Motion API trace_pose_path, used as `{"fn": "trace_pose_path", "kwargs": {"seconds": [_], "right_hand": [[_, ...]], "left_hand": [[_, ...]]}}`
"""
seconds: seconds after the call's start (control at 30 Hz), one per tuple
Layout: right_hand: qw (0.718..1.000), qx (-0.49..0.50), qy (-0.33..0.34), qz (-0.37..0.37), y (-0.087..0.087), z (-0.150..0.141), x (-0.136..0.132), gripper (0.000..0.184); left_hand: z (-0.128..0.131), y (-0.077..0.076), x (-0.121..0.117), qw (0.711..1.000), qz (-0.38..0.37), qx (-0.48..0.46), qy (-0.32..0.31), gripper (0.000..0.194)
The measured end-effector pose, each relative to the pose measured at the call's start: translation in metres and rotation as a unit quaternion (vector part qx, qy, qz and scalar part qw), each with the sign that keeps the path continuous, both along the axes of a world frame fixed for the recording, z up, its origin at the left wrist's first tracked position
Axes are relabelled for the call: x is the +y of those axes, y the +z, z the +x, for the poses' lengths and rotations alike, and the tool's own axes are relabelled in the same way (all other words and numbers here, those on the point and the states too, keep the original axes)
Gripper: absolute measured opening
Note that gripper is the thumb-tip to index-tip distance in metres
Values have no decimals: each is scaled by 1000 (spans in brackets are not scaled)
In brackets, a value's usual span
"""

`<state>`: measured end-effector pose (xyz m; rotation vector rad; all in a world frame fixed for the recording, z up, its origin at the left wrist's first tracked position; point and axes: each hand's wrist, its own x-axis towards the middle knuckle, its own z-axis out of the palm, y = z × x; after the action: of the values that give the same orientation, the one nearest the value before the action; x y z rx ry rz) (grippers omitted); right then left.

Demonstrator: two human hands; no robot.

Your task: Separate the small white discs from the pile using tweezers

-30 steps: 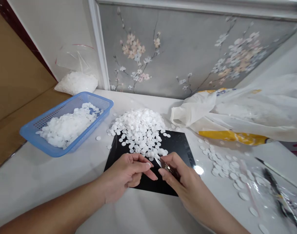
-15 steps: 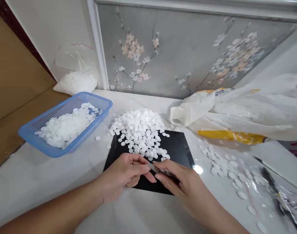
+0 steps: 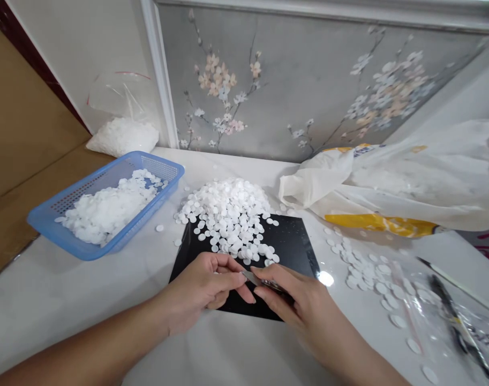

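Observation:
My left hand (image 3: 204,289) is curled over the near edge of a black board (image 3: 292,241), its thumb and forefinger pinched together on something too small to name. My right hand (image 3: 296,305) grips metal tweezers (image 3: 257,280) whose tip meets the left fingertips. Just beyond both hands, a heap of small white discs (image 3: 230,214) spreads over the board's far half.
A blue plastic basket (image 3: 43,217) holding several white discs stands at the left. A clear bag of discs (image 3: 121,134) leans on the wall behind it. A white and yellow plastic bag (image 3: 389,187) lies at the right, with scattered discs (image 3: 368,273) and clear packets with dark pens (image 3: 453,316) nearer.
The tweezers' tip has moved left to touch my left fingertips. Both hands have shifted slightly toward me.

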<state>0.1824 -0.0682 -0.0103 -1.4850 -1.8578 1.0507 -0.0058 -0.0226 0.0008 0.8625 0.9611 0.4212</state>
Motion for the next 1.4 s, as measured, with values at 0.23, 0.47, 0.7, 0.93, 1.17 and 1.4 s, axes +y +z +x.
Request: {"fn": "trace_pose_path", "kwargs": {"seconds": [0.23, 0.47, 0.7, 0.93, 1.17, 1.4], "right_hand": [[1000, -16, 7, 6, 3, -1, 0, 14], [998, 8, -54, -33, 5, 0, 2, 20], [975, 135, -109, -139, 1, 7, 14, 37], [991, 26, -127, -43, -11, 9, 17, 25], [995, -83, -58, 17, -15, -1, 23, 13], [969, -211, -30, 126, -29, -10, 28, 14]], "left_hand": [[0, 1, 1, 1000, 15, 7, -15, 18], [-2, 2, 2, 999, 32, 9, -22, 21], [-6, 1, 13, 996, 39, -12, 83, 25], [-9, -4, 22, 985, 138, 84, 62, 25], [-6, -9, 14, 842, 421, 328, -78, 6], [-9, -10, 13, 790, 461, 380, -136, 26]]}}
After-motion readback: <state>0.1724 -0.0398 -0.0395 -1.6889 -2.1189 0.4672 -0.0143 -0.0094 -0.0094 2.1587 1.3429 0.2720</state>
